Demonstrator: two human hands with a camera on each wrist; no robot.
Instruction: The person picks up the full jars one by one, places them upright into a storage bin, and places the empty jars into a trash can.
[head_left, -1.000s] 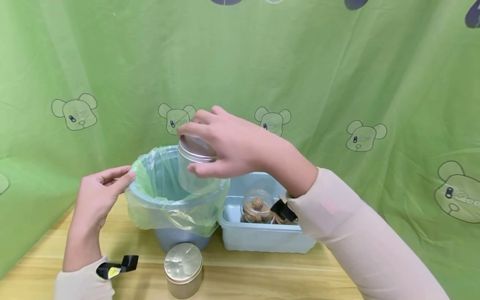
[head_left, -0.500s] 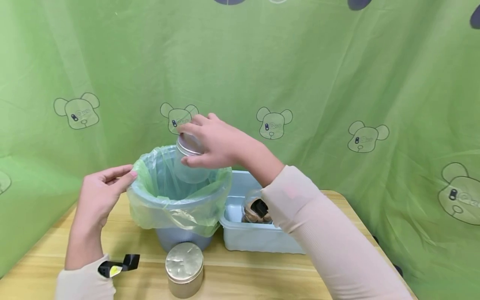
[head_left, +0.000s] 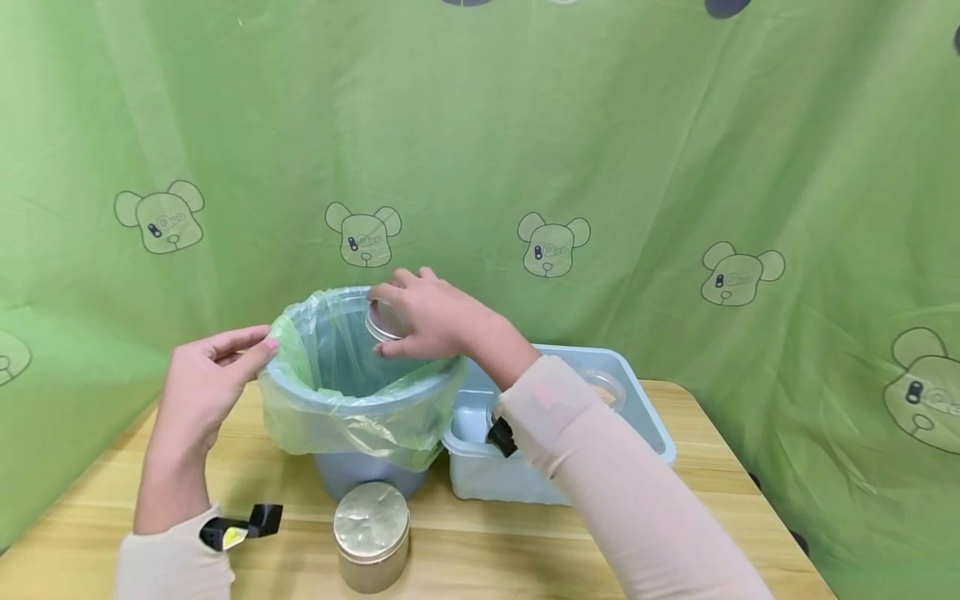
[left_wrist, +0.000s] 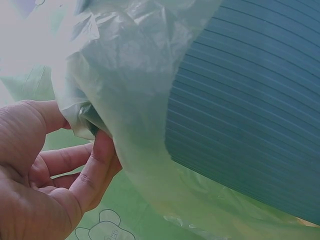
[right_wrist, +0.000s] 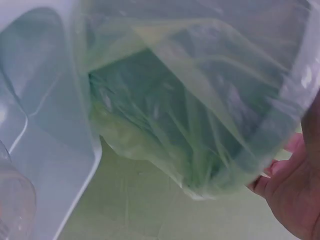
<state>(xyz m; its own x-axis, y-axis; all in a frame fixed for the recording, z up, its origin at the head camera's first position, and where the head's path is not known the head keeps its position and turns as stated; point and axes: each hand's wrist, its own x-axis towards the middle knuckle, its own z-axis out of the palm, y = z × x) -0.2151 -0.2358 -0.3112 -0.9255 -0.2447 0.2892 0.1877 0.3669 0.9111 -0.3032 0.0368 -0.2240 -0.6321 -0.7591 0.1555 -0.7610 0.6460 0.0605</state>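
My right hand holds a clear jar by its silver lid, down inside the mouth of a blue bin. The jar's body barely shows against the bag. A thin green plastic bag lines the bin and folds down over its rim. At the bin's left side, my left hand pinches the bag's edge at the rim between thumb and fingers. The left wrist view shows the bag bunched at those fingertips, beside the ribbed blue bin wall.
In front of the bin stands a silver-topped canister. A light-blue basket sits right of the bin, partly behind my right sleeve, with a clear round container inside. Everything stands on a wooden table before a green curtain.
My right hand has lowered the jar from above the rim down into the bin's mouth. The left hand keeps its pinch on the bag's edge.
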